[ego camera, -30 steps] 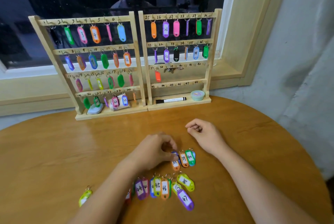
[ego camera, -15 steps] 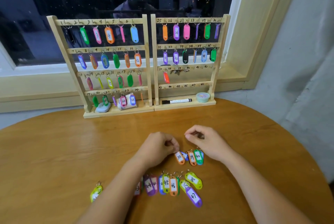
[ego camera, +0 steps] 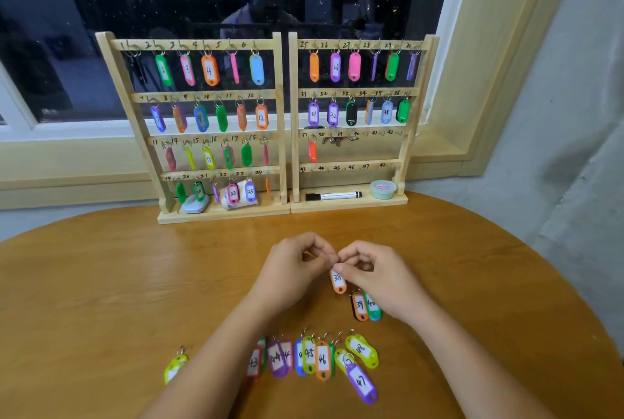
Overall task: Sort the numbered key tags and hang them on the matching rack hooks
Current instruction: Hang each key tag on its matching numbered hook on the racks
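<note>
We judge the main risk to be at the hook itself. The right rack [ego camera: 358,162] stands at the table's far edge, and its third rail has hooks 38 to 42 set close together. Small dark bits [ego camera: 336,140], too small to make out, already hang around 38 to 40. The ring could catch on a neighbouring hook or snag on that clutter. A loose pinch could also drop the tag onto tags 39 [ego camera: 360,306] and 40 [ego camera: 373,309], which lie just beside our right wrist. Our left forearm crosses the row of tags 43 to 48 [ego camera: 320,358] along the table's [ego camera: 101,283] near edge, so a careless reach forward could scatter it.

The orange tag 38 [ego camera: 337,280] hangs over the middle of the table with its number facing us. Our left hand [ego camera: 297,270] and right hand [ego camera: 378,276] meet at its top, both with fingers curled and thumb and forefinger pinched on it. The ring is hidden under our fingertips, so we cannot tell which hand carries it. Both wrists sit low, with the knuckles turned toward the rack.
</note>
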Motion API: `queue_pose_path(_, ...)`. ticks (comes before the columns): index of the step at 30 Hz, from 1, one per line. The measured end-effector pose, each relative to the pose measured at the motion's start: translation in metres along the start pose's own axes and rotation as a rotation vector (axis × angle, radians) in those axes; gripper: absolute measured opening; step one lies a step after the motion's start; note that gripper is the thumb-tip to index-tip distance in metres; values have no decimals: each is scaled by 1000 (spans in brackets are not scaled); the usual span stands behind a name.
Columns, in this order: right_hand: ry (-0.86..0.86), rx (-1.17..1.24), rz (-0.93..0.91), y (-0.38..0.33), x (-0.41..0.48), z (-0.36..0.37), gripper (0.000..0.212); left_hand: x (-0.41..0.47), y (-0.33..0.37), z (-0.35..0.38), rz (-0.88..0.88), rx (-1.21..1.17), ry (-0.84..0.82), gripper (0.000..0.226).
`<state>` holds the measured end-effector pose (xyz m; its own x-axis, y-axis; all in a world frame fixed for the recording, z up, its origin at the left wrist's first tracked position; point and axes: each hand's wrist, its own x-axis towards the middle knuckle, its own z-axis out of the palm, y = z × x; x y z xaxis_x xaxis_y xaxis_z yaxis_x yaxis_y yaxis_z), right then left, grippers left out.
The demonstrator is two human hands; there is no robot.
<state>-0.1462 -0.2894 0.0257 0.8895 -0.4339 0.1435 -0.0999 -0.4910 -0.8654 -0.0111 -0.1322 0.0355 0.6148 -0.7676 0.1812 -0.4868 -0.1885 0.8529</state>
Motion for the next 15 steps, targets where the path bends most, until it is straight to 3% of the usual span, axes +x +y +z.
queue_pose_path(8,125,187,23,-16,19,-5,8,6,3,-11,9,-107,116,9)
queue_pose_path(15,256,86,18,-44,99,-32,15,8,5,-24,-29,-156,178,10)
